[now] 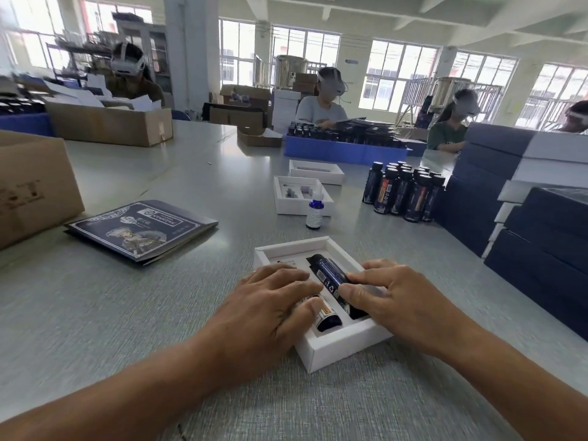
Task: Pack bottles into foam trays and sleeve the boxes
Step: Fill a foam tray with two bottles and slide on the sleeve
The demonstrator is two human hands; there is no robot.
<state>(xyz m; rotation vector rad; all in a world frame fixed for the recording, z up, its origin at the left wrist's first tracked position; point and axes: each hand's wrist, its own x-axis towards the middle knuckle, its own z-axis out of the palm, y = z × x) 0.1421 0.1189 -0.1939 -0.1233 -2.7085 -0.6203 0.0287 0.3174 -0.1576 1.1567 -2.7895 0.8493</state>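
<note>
Two dark bottles lie in the white foam tray [346, 342] in front of me on the grey worktop [127, 313]. My left hand [267, 307] lies flat over the left bottle [326, 316], the fingers nearly straight and pressing on it; only its lower end with an orange label shows under my fingers. My right hand [394, 297] holds the right bottle [331, 272]: thumb and index finger are curled and pinch its lower part. This bottle sits tilted, its black cap end raised toward the far edge of the tray.

Beyond the tray stands a small blue dropper bottle [315, 213], just beside a second foam tray [283, 198], and a third tray [334, 176] lies behind that one. To the right a group of dark bottles [404, 194] stands upright, near stacks of dark blue boxes [541, 218] at the right edge. On the left lies a pile of flat printed sleeves [140, 230], and a cardboard carton [31, 186] stands at the far left. Across the worktop there is a blue crate [343, 151] full of bottles, and several people with headsets sit there; what they hold is too blurred for me to tell.
</note>
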